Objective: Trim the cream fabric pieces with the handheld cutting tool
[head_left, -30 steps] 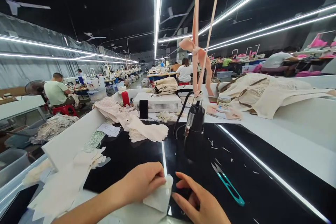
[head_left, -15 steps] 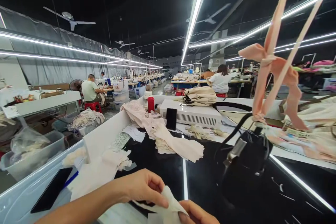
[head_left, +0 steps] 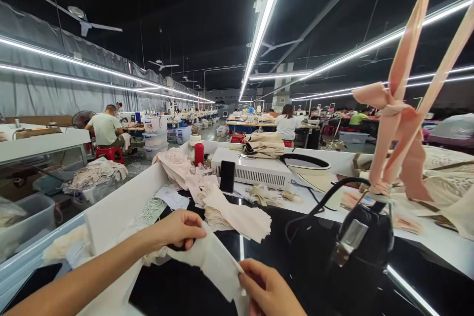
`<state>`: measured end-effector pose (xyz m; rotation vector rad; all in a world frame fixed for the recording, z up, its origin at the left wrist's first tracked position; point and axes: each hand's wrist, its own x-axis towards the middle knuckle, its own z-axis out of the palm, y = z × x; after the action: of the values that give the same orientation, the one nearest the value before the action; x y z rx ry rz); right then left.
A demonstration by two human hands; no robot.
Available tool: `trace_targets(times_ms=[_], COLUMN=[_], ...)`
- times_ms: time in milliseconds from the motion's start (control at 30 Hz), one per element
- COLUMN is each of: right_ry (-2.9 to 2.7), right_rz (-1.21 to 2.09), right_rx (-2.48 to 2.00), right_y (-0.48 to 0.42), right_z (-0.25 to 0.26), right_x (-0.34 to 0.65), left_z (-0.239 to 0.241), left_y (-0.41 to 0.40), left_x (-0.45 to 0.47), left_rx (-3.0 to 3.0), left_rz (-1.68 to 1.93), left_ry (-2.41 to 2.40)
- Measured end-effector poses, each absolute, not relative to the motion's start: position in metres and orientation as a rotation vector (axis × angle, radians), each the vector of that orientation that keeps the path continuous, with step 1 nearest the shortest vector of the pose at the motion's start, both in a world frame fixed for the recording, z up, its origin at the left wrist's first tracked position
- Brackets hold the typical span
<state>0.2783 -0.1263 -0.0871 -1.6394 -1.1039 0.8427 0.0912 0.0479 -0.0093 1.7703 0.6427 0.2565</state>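
My left hand [head_left: 179,229] pinches the upper left end of a white fabric strip [head_left: 218,264] between thumb and fingers. Lower right, the other end is gripped in my right hand [head_left: 268,286]. The strip stretches at a slant between both hands, above a glossy black tabletop [head_left: 170,289]. Just beyond lies a stack of pale cream fabric pieces [head_left: 237,215], fanned out. Below my left forearm more white fabric [head_left: 114,291] is partly hidden.
On the right a black device [head_left: 366,237] with a cord hangs from knotted peach cloth strips [head_left: 396,123]. A phone [head_left: 227,176] leans on a white vented box [head_left: 255,167]. Nearby stand a red thread cone [head_left: 199,154] and green cord [head_left: 153,211]. Co-workers [head_left: 107,126] sit farther back.
Both hands have drawn apart, my left hand moving up and left, so the white strip now lies stretched out between them. The view has turned slightly right.
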Motion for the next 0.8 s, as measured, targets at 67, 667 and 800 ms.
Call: trace_targets(times_ms=[67, 667, 800], right_ry=[-1.026, -1.432, -1.513], right_rz=[0.631, -0.215, -0.322], right_rx=[-1.644, -1.950, -2.070], right_y=[-0.111, -0.049, -0.051], right_z=[-0.077, -0.083, -0.082], right_x=[0.290, 0.368, 0.364], left_z=[0.006, -0.042, -0.039], left_y=[0.068, 0.137, 0.131], left_x=[0.108, 0.164, 0.156], left_rx=[1.849, 2.479, 2.523], left_rz=[0.345, 0.626, 0.616], left_ry=[0.608, 0.463, 0.465])
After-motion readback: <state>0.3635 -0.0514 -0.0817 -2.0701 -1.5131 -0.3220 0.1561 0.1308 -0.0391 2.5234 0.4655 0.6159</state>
